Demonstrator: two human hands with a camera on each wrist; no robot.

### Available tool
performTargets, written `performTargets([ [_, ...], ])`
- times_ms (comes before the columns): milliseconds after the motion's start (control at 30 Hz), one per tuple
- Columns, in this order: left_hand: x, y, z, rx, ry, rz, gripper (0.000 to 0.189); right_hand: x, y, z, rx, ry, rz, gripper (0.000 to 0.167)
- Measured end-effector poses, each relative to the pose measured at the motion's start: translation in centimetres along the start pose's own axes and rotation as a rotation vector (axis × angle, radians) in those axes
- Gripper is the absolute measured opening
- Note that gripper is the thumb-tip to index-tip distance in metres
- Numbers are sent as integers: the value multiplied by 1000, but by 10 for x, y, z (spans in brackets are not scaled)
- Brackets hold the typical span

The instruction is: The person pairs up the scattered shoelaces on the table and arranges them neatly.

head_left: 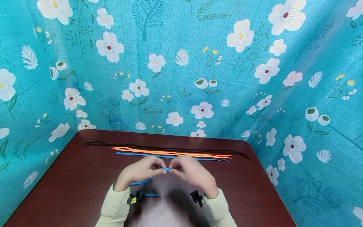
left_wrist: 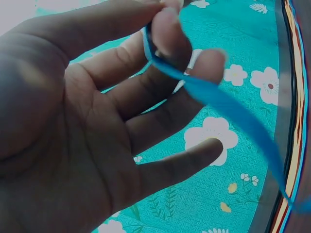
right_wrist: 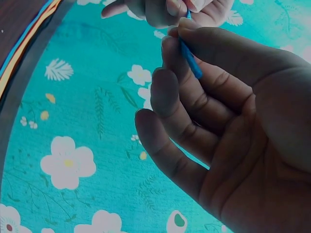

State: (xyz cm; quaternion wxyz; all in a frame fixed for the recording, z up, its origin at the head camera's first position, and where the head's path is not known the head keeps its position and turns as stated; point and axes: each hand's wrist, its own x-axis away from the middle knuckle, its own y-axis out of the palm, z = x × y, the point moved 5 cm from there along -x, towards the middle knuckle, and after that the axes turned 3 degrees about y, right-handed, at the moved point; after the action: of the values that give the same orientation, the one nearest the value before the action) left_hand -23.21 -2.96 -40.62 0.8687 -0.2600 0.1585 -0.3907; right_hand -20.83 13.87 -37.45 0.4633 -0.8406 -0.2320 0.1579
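Over the middle of the table, my left hand (head_left: 138, 172) and right hand (head_left: 195, 174) pinch one blue shoelace (head_left: 166, 169), their fingertips close together. In the left wrist view the blue lace (left_wrist: 233, 109) runs from the thumb and index tips across the other fingers and hangs off to the lower right. The right wrist view has a short end of the lace (right_wrist: 190, 60) poking out below the right thumb and index finger. The right hand's other fingers are loosely bent. Parts of the lace are hidden behind the fingers.
Behind the hands, a black lace (head_left: 97, 143), orange laces (head_left: 170, 152) and another blue lace (head_left: 133, 154) lie side by side across the dark red table (head_left: 71, 183). Blue lace (head_left: 152, 195) also shows near the left wrist. A flowered blue cloth (head_left: 175, 88) hangs around the table's edges.
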Motion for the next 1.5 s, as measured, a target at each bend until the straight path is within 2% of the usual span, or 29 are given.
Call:
performTargets([
  [333, 14, -17, -2, 66, -56, 112, 13, 12, -20, 11, -42, 14, 70, 6],
  [467, 22, -22, -4, 89, -77, 138, 15, 21, -30, 18, -61, 37, 108, 8],
  [600, 27, -27, -5, 91, -59, 149, 15, 28, -38, 26, -82, 64, 144, 10],
  [800, 33, -38, -6, 38, -14, 200, 14, 39, -50, 32, -96, 81, 201, 5],
  [967, 40, -47, -6, 31, -4, 274, 14, 46, -59, 35, -67, 89, 248, 9],
  [1133, 49, -57, -11, 42, -37, 354, 14, 53, -67, 40, -36, 112, 288, 14],
  [1300, 61, -70, -17, -6, -43, 446, 12, 61, -76, 45, -33, 142, 322, 17],
  [1500, 72, -82, -23, -46, -53, 523, 12, 70, -84, 55, -19, 192, 356, 18],
])
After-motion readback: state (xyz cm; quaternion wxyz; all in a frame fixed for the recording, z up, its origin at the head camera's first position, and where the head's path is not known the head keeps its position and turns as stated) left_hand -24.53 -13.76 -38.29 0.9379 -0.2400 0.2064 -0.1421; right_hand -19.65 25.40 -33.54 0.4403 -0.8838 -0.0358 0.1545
